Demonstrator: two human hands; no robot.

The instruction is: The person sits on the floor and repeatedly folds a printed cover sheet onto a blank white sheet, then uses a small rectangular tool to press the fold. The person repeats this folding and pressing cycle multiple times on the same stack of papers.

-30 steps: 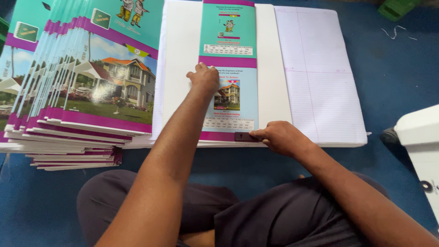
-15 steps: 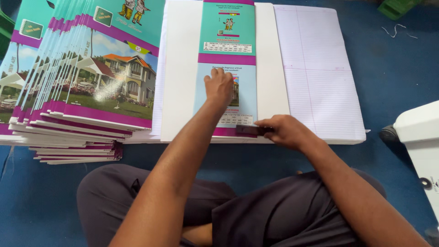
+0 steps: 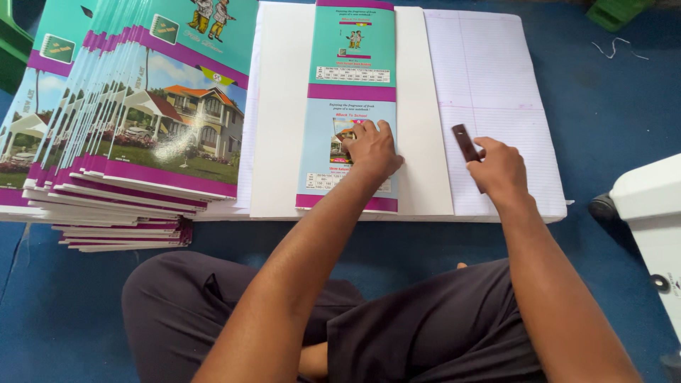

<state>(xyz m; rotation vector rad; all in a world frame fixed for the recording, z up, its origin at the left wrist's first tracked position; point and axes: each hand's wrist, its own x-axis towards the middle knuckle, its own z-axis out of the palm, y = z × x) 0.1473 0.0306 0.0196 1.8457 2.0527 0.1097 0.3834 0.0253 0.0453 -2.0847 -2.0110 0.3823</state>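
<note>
My left hand (image 3: 372, 148) presses flat on a folded notebook cover (image 3: 352, 71), teal and light blue with purple bands, lying on a white sheet (image 3: 280, 113). My right hand (image 3: 499, 167) holds a small dark brown stick-like tool (image 3: 465, 142) over the ruled paper (image 3: 489, 78) to the right of the cover. My forearms reach forward over my crossed legs in dark trousers.
A fanned stack of finished notebooks (image 3: 135, 120) with house pictures sits at the left. A white machine part (image 3: 649, 227) stands at the right edge. Blue floor (image 3: 624, 106) surrounds the papers, with a green object (image 3: 616, 10) at top right.
My right hand has lifted from the cover's bottom edge and moved right with the dark tool onto the ruled paper. My left hand has slid down the cover toward me.
</note>
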